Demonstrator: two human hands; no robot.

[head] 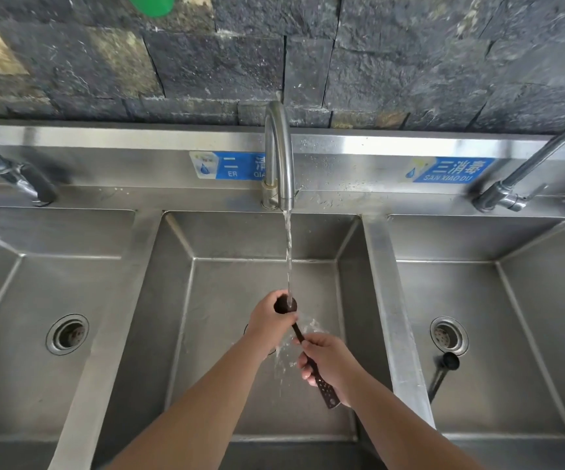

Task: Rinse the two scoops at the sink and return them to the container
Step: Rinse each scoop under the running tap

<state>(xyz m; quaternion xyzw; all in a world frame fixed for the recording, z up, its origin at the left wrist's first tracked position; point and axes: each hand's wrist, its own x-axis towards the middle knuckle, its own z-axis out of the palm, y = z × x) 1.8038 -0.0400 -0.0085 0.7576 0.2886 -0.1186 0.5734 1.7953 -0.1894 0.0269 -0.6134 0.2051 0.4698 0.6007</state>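
A dark long-handled scoop is held over the middle sink basin, its round bowl under the stream running from the middle faucet. My left hand wraps around the scoop's bowl. My right hand grips the handle, whose perforated end sticks out below the fist. Water splashes off between the two hands. A second dark scoop lies on the floor of the right basin, just below that basin's drain. No container is in view.
Three steel basins sit side by side with raised dividers. The left basin has a drain. Faucets stand at the left and right. A dark stone wall rises behind, with a green object at the top.
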